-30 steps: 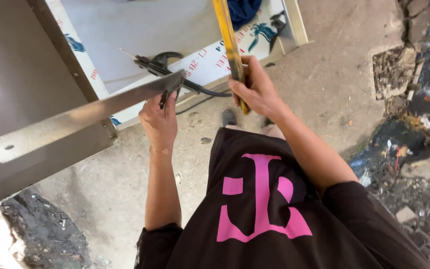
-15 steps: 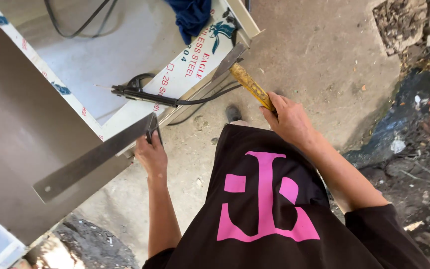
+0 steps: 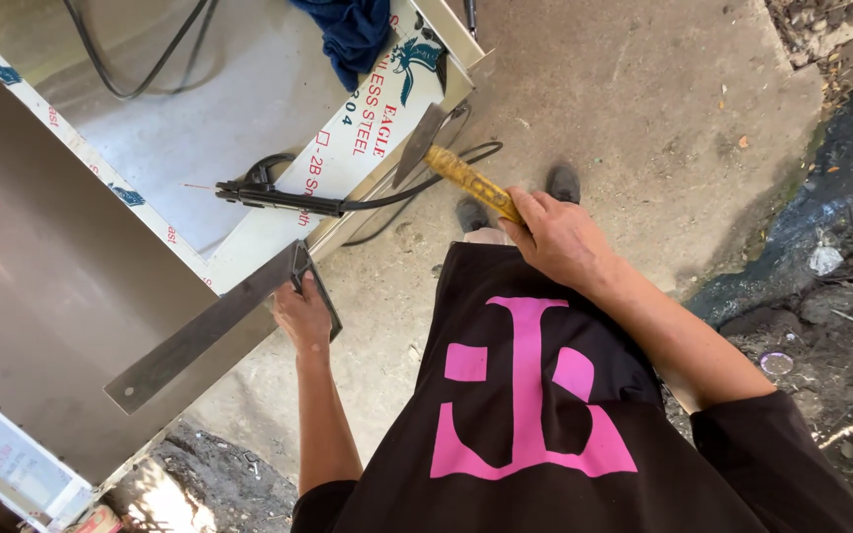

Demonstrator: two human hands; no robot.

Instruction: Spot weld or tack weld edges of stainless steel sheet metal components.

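Note:
My left hand (image 3: pixel 303 314) grips the corner of a steel try square (image 3: pixel 204 334), whose long blade lies across the edge of a bare steel sheet (image 3: pixel 46 286). My right hand (image 3: pixel 557 237) holds a chipping hammer (image 3: pixel 446 163) by its yellow handle, the pointed head close to the corner of a white film-covered steel sheet (image 3: pixel 249 109). A black welding electrode holder (image 3: pixel 273 195) with a thin rod rests on that sheet, between the two hands.
A black cable (image 3: pixel 120 69) loops over the white sheet and a blue cloth (image 3: pixel 352 30) lies at its far edge. Concrete floor (image 3: pixel 644 109) spreads ahead; rubble and dark debris (image 3: pixel 831 286) border it on the right. My feet (image 3: pixel 515 202) show below.
My right hand has lowered the hammer from upright over the sheet to a low slant by the sheet's corner. The view has shifted, and the left hand with the square sits lower in frame.

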